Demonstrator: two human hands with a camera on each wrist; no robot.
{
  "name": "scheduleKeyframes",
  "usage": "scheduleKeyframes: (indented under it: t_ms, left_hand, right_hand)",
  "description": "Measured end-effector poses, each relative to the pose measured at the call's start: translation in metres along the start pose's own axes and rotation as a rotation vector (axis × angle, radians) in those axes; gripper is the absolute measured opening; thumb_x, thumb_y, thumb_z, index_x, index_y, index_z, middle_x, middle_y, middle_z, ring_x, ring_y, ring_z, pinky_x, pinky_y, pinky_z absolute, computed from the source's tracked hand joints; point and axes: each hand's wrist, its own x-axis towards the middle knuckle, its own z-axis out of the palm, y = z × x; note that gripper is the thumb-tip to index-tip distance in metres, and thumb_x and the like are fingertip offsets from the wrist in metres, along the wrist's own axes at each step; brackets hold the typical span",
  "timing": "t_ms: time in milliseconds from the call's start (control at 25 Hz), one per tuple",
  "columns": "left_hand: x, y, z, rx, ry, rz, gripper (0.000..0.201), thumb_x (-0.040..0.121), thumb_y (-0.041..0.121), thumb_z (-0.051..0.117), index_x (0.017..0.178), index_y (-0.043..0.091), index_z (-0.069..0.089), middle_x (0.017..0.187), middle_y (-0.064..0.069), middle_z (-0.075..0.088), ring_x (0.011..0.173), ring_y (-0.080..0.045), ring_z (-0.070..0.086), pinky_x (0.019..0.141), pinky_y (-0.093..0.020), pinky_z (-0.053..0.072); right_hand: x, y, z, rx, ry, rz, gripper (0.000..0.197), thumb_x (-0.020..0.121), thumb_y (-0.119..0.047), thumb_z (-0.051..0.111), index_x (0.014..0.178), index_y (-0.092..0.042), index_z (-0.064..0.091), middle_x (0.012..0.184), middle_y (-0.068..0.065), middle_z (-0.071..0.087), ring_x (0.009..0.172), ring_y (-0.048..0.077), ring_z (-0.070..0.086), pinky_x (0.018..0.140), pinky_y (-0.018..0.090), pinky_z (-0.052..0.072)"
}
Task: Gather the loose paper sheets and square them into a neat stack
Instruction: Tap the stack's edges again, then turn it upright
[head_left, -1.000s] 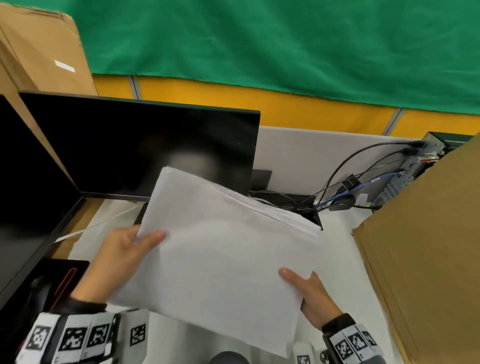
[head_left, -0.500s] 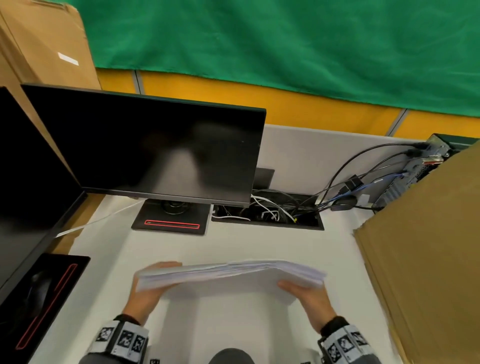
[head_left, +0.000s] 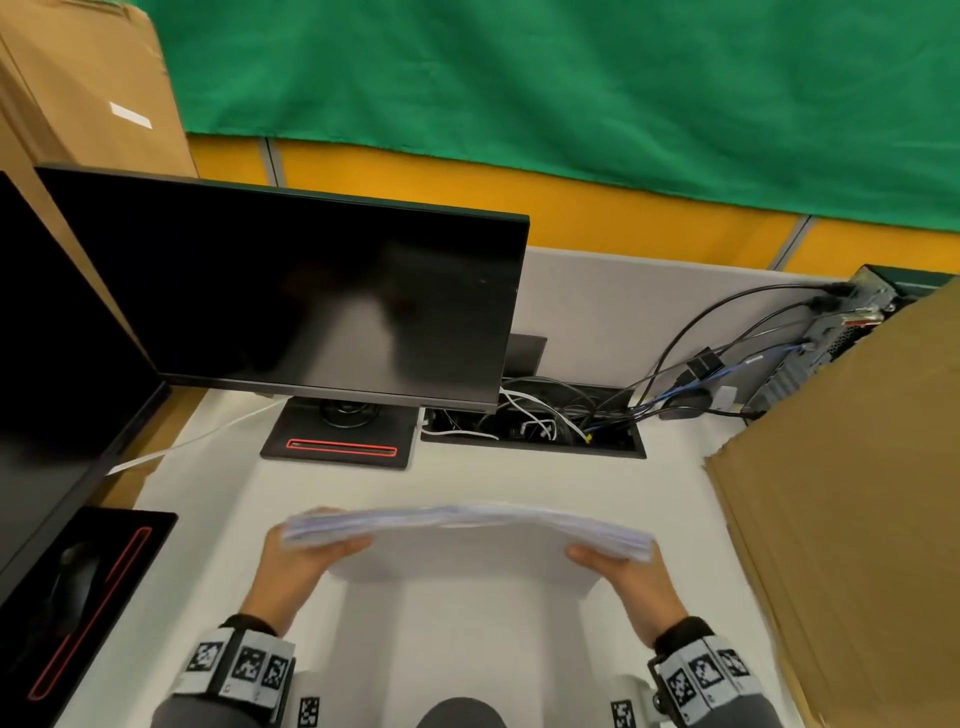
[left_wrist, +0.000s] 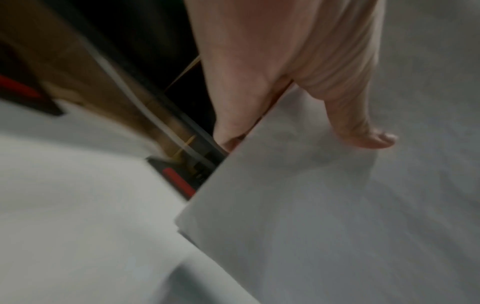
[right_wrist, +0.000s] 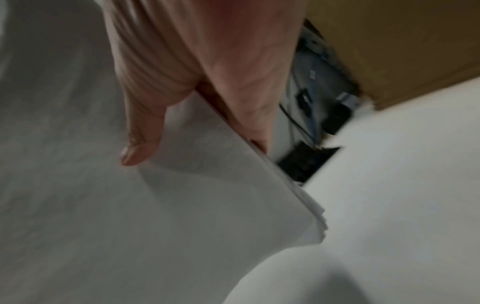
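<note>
A stack of white paper sheets (head_left: 462, 545) stands on its long edge on the white desk (head_left: 467, 649), held upright between both hands. My left hand (head_left: 301, 558) grips the stack's left end, thumb on the near face, fingers hidden behind. My right hand (head_left: 621, 569) grips the right end the same way. In the left wrist view the thumb presses the paper (left_wrist: 324, 205) while the fingers (left_wrist: 228, 115) lie behind it. In the right wrist view the sheets (right_wrist: 182, 205) show slightly staggered corners at the lower right, with the thumb on their near face.
A black monitor (head_left: 311, 291) on its stand (head_left: 340, 439) rises behind the stack. A second screen (head_left: 57, 374) is at left. A cable recess (head_left: 535, 428) lies at the back of the desk. Tall cardboard (head_left: 857, 493) borders the right side. A black base with a red line (head_left: 88, 597) sits front left.
One second ago the sheets were tilted up and facing me at an angle. They were swung down to stand on their long edge on the desk, and both hands now hold the ends.
</note>
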Motion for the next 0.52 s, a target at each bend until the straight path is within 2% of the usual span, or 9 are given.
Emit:
scheduleKeyframes:
  t_ms: [40, 120, 160, 240, 280, 360, 440, 480, 520]
  left_hand:
    - [0.000, -0.010, 0.001, 0.014, 0.000, -0.021, 0.047, 0.039, 0.031, 0.088, 0.080, 0.013, 0.074, 0.081, -0.006, 0.076, 0.081, -0.023, 0.069, 0.072, -0.030, 0.053]
    - [0.003, -0.016, 0.002, -0.006, 0.062, -0.048, 0.045, 0.040, 0.030, 0.086, 0.082, 0.017, 0.074, 0.085, -0.004, 0.076, 0.085, -0.022, 0.069, 0.078, -0.034, 0.051]
    - [0.003, -0.014, 0.003, -0.026, 0.090, -0.031, 0.040, 0.046, 0.025, 0.085, 0.083, 0.018, 0.072, 0.087, -0.003, 0.074, 0.086, -0.023, 0.066, 0.079, -0.033, 0.050]
    - [0.000, -0.005, 0.013, -0.101, 0.146, 0.050, 0.029, 0.065, 0.017, 0.078, 0.089, 0.025, 0.064, 0.094, -0.004, 0.065, 0.088, -0.020, 0.059, 0.079, -0.029, 0.046]
    - [-0.004, 0.001, 0.021, -0.147, 0.181, 0.105, 0.022, 0.073, 0.021, 0.071, 0.090, 0.028, 0.060, 0.093, -0.002, 0.061, 0.085, -0.015, 0.057, 0.078, -0.028, 0.044]
    - [-0.008, 0.016, 0.037, -0.248, 0.304, 0.139, 0.011, 0.076, 0.033, 0.064, 0.084, 0.029, 0.057, 0.086, 0.004, 0.057, 0.076, -0.008, 0.054, 0.073, -0.026, 0.042]
    - [-0.004, 0.025, 0.047, -0.297, 0.444, 0.074, 0.009, 0.082, 0.028, 0.062, 0.076, 0.028, 0.056, 0.079, 0.004, 0.056, 0.071, -0.009, 0.053, 0.066, -0.025, 0.042]
    - [-0.001, 0.026, 0.049, -0.297, 0.483, 0.052, 0.012, 0.083, 0.025, 0.061, 0.073, 0.028, 0.055, 0.078, 0.005, 0.056, 0.070, -0.009, 0.052, 0.064, -0.023, 0.042]
    - [0.001, 0.027, 0.050, -0.303, 0.503, 0.052, 0.014, 0.084, 0.023, 0.061, 0.072, 0.028, 0.055, 0.078, 0.007, 0.056, 0.071, -0.007, 0.051, 0.066, -0.022, 0.041]
  right_hand:
    - [0.000, 0.010, 0.000, -0.015, -0.028, 0.005, 0.035, 0.063, -0.026, 0.085, 0.092, -0.007, 0.079, 0.100, 0.019, 0.076, 0.103, 0.031, 0.069, 0.098, 0.049, 0.051]
    - [0.004, 0.015, -0.001, -0.004, 0.009, 0.006, 0.048, 0.059, -0.033, 0.085, 0.097, -0.005, 0.077, 0.102, 0.017, 0.076, 0.104, 0.027, 0.069, 0.099, 0.049, 0.050]
    - [0.006, 0.014, -0.001, 0.020, 0.057, 0.017, 0.054, 0.056, -0.036, 0.086, 0.100, -0.007, 0.076, 0.103, 0.013, 0.077, 0.103, 0.024, 0.070, 0.097, 0.045, 0.052]
    - [0.007, 0.011, 0.005, 0.112, 0.179, 0.017, 0.070, 0.048, -0.051, 0.088, 0.102, -0.009, 0.073, 0.100, 0.005, 0.077, 0.095, 0.017, 0.071, 0.083, 0.032, 0.058]
    - [0.006, 0.008, 0.012, 0.169, 0.245, -0.007, 0.071, 0.049, -0.054, 0.086, 0.101, -0.008, 0.071, 0.094, 0.002, 0.077, 0.088, 0.015, 0.071, 0.074, 0.025, 0.057]
    - [0.006, 0.003, 0.029, 0.245, 0.377, -0.024, 0.048, 0.071, -0.041, 0.078, 0.100, -0.004, 0.065, 0.085, 0.002, 0.072, 0.080, 0.017, 0.067, 0.065, 0.022, 0.054]
    - [0.007, -0.007, 0.044, 0.273, 0.495, -0.017, 0.021, 0.088, -0.025, 0.064, 0.092, -0.005, 0.062, 0.081, 0.004, 0.065, 0.075, 0.019, 0.060, 0.063, 0.027, 0.049]
    - [0.008, -0.013, 0.048, 0.281, 0.545, -0.015, 0.017, 0.090, -0.024, 0.061, 0.083, -0.009, 0.059, 0.076, 0.003, 0.060, 0.070, 0.018, 0.056, 0.062, 0.028, 0.046]
    - [0.010, -0.019, 0.051, 0.290, 0.591, -0.011, 0.022, 0.091, -0.025, 0.060, 0.074, -0.013, 0.054, 0.069, 0.001, 0.055, 0.065, 0.016, 0.051, 0.060, 0.028, 0.042]
